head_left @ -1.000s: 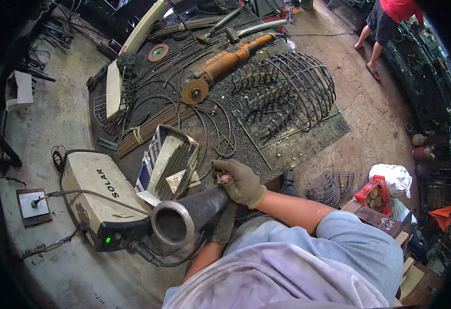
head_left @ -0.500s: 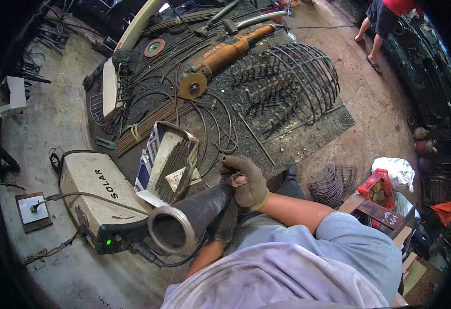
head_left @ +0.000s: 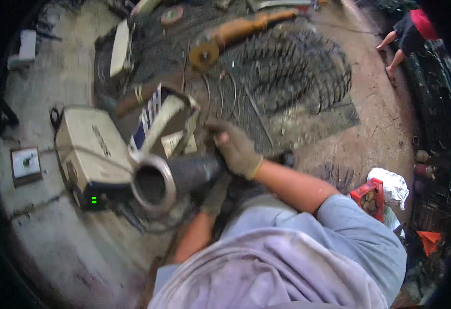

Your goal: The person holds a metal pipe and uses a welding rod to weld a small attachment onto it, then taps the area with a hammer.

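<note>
A dark tapered metal tube point(head_left: 192, 174) lies slanted in front of my body, its wide mouth with a shiny metal ring facing the lower left. My right hand point(head_left: 238, 149), in a worn, dirty work glove with a bare thumb tip showing, is closed round the tube's narrow far end. Motion blur softens its fingers. Under the tube, my gloved left hand point(head_left: 214, 201) shows only in part, its fingers hidden by the tube and shadow. Just beyond the tube stands an open carton point(head_left: 153, 116) with a paper label piece point(head_left: 174, 144) beside it.
A beige welding machine point(head_left: 91, 141) with green lights stands at left. An orange angle grinder point(head_left: 236, 32) and a curved rebar cage point(head_left: 308, 67) lie on dark, gritty ground ahead. At right are a red crate point(head_left: 368, 198) and a white bag point(head_left: 390, 185). Another person point(head_left: 411, 31) is at far right.
The view has tilted, so the surroundings sit higher in the picture. The tube and both hands have shifted slightly left. The person at far right now leans lower.
</note>
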A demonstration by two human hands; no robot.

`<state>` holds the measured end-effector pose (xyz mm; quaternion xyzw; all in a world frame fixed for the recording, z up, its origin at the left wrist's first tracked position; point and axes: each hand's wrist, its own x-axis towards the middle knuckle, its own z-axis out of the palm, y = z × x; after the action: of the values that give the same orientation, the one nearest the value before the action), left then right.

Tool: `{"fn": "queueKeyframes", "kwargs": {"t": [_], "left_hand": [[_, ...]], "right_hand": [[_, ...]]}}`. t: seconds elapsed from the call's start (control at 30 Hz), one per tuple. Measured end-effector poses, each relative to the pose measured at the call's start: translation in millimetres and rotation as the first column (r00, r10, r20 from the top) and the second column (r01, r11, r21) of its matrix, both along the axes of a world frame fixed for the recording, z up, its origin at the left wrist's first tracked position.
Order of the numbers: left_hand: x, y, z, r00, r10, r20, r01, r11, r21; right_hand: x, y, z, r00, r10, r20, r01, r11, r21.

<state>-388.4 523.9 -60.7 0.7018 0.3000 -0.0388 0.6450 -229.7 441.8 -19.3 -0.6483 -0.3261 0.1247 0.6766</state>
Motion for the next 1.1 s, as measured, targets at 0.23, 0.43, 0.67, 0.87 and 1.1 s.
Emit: {"fn": "queueKeyframes", "kwargs": {"t": [0.23, 0.43, 0.67, 0.87, 1.1], "left_hand": [[8, -10, -13, 0.885, 0.306, 0.351, -0.348, 0.935, 0.062], [9, -12, -1, 0.893, 0.284, 0.349, -0.362, 0.915, 0.179], [-20, -50, 21, 0.742, 0.265, 0.616, -0.664, 0.422, 0.617], [-50, -56, 29, 0.913, 0.348, 0.214, -0.329, 0.937, -0.118], [-20, -39, 31, 0.85, 0.515, -0.113, -0.459, 0.617, -0.639]], "right_hand": [[-6, -70, 22, 0.993, -0.114, 0.037, 0.119, 0.915, -0.387], [-15, -61, 22, 0.97, 0.014, -0.243, -0.18, 0.716, -0.675], [-24, -65, -14, 0.95, 0.024, -0.311, -0.152, 0.907, -0.393], [-8, -67, -9, 0.927, 0.273, -0.256, -0.35, 0.875, -0.334], [-4, -72, 10, 0.917, 0.388, -0.087, -0.37, 0.751, -0.547]]}}
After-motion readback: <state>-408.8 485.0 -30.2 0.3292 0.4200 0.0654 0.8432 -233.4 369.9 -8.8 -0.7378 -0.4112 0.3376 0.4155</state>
